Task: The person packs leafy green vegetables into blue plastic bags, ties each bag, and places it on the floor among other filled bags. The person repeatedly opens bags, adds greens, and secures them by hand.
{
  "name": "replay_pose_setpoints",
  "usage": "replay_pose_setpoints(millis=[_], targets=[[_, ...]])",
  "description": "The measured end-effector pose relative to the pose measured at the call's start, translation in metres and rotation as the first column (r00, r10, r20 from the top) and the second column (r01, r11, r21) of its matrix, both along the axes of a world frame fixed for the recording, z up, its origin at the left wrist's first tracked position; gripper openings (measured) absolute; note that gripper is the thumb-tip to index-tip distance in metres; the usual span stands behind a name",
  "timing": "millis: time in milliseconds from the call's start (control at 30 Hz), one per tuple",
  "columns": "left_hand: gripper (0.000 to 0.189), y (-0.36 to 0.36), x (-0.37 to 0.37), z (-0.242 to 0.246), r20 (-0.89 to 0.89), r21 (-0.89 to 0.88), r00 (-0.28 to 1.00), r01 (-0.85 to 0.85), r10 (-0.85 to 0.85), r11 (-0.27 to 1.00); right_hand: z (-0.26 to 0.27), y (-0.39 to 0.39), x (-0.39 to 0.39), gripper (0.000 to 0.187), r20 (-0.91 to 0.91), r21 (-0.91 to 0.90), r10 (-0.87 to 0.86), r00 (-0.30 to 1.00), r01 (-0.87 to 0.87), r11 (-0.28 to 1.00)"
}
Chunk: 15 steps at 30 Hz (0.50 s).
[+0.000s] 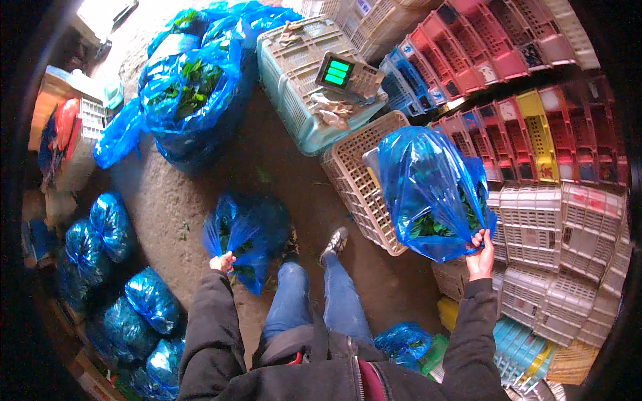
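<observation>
My left hand point(223, 261) grips the gathered plastic of a blue bag point(251, 235) that is low over the floor beside my legs. Leafy greens show dimly through its film; whether it touches the ground I cannot tell. With my right hand point(480, 255) I pinch the rim of a second blue plastic bag point(426, 175). Green leaves point(434, 225) show at this bag's mouth. It sits over the right part of a beige plastic crate point(358, 165), hiding much of what lies beneath. A pale flat edge point(371, 160) peeks out under the bag.
A scale display point(337, 71) with lit green readouts stands on an upturned teal crate point(301, 115). Ahead is a large blue sack of greens point(188, 92). Tied blue bags point(153, 301) lie at left. Stacked red crates point(471, 45) and white crates point(531, 230) line the right.
</observation>
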State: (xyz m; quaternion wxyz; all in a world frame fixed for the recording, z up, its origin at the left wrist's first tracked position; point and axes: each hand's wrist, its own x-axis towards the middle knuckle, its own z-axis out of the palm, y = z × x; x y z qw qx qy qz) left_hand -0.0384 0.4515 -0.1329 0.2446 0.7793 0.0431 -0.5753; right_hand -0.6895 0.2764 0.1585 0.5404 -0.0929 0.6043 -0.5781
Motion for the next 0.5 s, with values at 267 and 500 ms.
replay_pose_setpoints(millis=[267, 500], targets=[[0.014, -0.031, -0.031, 0.068, -0.067, -0.149, 0.989, 0.123, -0.134, 0.981, 0.049, 0.006, -0.015, 0.020, -0.066, -0.251, -0.128, 0.990, 0.108, 0.962], [0.007, -0.086, -0.060, 0.259, -0.161, -0.510, 0.961, 0.114, -0.224, 0.853, 0.138, 0.092, -0.035, 0.023, 0.021, -0.297, -0.512, 0.859, 0.495, 0.817]])
